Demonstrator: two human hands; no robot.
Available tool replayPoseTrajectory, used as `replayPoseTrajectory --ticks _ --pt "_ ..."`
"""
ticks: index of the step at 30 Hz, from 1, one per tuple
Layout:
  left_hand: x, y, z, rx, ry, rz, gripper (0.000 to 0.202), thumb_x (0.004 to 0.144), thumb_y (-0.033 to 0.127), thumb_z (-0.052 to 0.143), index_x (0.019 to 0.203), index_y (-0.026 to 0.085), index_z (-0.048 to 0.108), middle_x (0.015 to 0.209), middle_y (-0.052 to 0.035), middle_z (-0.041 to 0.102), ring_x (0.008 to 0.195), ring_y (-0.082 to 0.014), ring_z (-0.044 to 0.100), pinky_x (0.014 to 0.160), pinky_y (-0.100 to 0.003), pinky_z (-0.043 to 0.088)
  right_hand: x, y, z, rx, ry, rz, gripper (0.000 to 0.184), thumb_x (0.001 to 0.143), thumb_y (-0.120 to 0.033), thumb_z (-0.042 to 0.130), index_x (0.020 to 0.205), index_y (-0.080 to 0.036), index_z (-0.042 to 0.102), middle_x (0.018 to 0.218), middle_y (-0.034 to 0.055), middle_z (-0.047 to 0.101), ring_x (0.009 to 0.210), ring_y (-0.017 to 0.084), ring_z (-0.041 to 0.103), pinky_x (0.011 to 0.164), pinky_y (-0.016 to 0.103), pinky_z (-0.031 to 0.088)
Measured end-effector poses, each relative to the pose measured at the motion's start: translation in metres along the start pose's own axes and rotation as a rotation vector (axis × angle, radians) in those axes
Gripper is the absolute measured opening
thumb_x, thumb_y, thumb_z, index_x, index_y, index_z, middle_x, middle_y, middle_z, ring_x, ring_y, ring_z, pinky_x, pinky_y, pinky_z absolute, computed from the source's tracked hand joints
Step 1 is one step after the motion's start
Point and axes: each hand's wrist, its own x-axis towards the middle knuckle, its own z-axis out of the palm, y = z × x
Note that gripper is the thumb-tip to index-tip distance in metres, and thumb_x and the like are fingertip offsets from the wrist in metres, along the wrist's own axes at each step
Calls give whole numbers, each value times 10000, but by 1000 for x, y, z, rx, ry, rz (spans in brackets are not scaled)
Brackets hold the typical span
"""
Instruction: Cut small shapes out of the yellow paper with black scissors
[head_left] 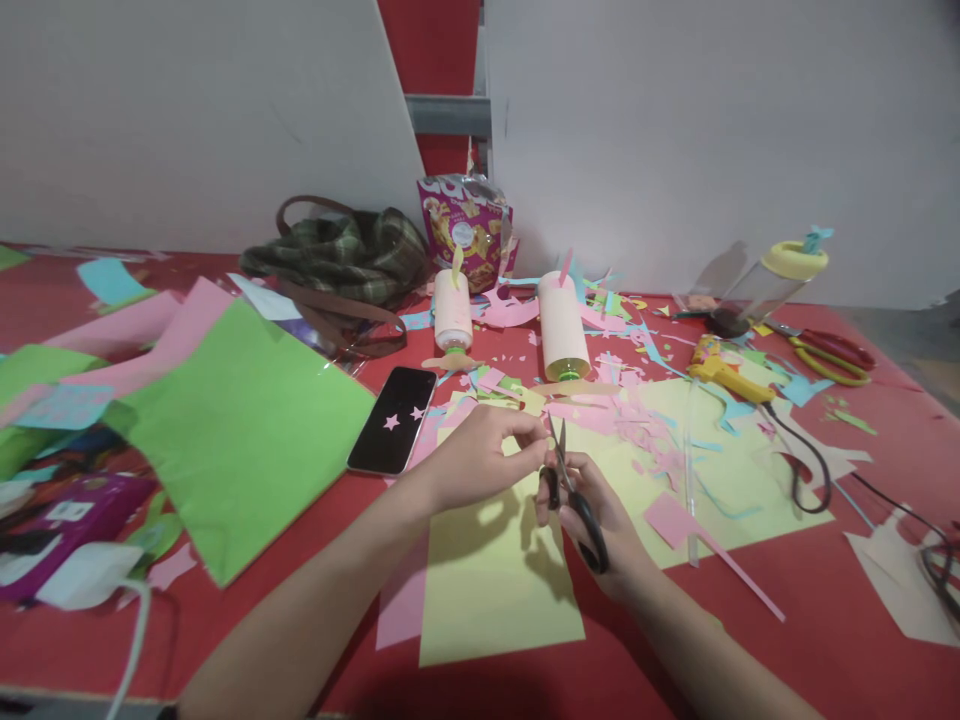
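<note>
My right hand (600, 515) grips black-handled scissors (589, 525), fingers in the loops and the blades parted slightly, pointing up and away. Close beside the blades, my left hand (491, 450) is closed in a pinch; whatever is between the fingertips is too small to make out. Both hands are above a pale yellow sheet (495, 600) that partly covers a pink sheet (397, 600). Left of my left hand lies a phone (390, 430) with two small pink paper stars (391, 422) on its dark screen.
Two paper-wrapped cylinders (561, 325) stand beyond my hands amid paper scraps. At right are a yellow glue gun (727, 375), red-handled pliers (832, 350) and a tilted clear bottle (772, 285). Green paper (255, 430) spreads at left; a plaid bag (352, 250) and snack packet (469, 230) sit behind.
</note>
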Motion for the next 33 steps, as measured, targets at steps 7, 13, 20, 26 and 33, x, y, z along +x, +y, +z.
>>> replayPoseTrajectory --ticks 7,13,20,26,33 --pt "0 -2 2 16 4 2 195 740 169 385 585 144 502 584 35 517 578 -81 455 599 -197 350 -1 0 0 -21 -10 5 296 678 -369 592 893 -260 419 722 -5 475 628 142 460 590 278 357" --pt "0 -2 2 45 -16 -12 184 726 179 405 581 142 512 578 32 517 569 -83 450 580 -192 348 -1 1 -1 -28 -14 9 306 675 -378 589 898 -259 417 724 -4 473 626 144 465 587 283 364" --pt "-1 -3 -2 105 -63 -20 198 727 165 389 597 136 535 596 24 532 572 -82 457 557 -181 340 -1 2 -1 -27 -34 14 290 681 -343 596 896 -257 421 751 -5 491 625 135 476 585 274 358" --pt "-1 -2 -6 122 -107 -7 204 729 158 382 623 128 554 623 11 550 590 -89 469 568 -184 342 -1 0 -1 -2 -60 24 296 687 -323 599 904 -252 411 785 4 502 644 133 482 588 268 350" --pt "-2 -2 -8 125 -136 5 192 713 140 385 595 127 538 592 18 533 575 -86 458 561 -179 336 -1 1 0 4 -77 33 310 677 -335 607 896 -241 409 783 7 490 634 130 467 580 266 341"
